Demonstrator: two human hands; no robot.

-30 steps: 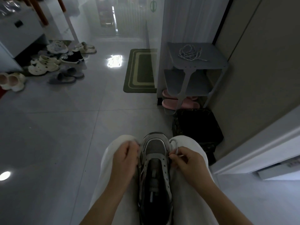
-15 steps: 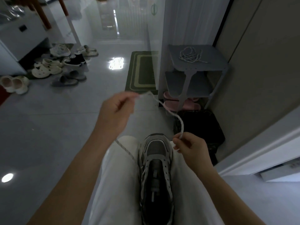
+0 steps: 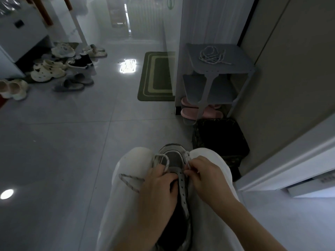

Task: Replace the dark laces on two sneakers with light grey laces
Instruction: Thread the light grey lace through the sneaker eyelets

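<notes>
a person sits with a grey sneaker [image 3: 174, 160] wedged between their knees, toe pointing away, resting on white trousers [image 3: 130, 160]. both bare hands are at the lowest eyelets near the toe. the left hand [image 3: 157, 185] lies over the left side of the shoe, fingers curled and pinching a light grey lace [image 3: 161, 157] that loops up beside the toe and also trails in a bend across the left thigh. the right hand [image 3: 204, 174] is at the right edge of the shoe, fingertips pinched on the other end of the same lace. the eyelet strip on the right side of the shoe shows bare holes further back.

ahead to the right stands a small grey shoe rack [image 3: 217, 69]. on its top shelf lies a loose tangle of pale lace [image 3: 212, 55]. pink slippers [image 3: 188, 112] sit on its bottom level, and a dark bag [image 3: 219, 136] rests on the floor just in front of it. a green mat [image 3: 157, 77] lies on the tiled floor, and well away to the left is a scatter of shoes [image 3: 54, 67].
</notes>
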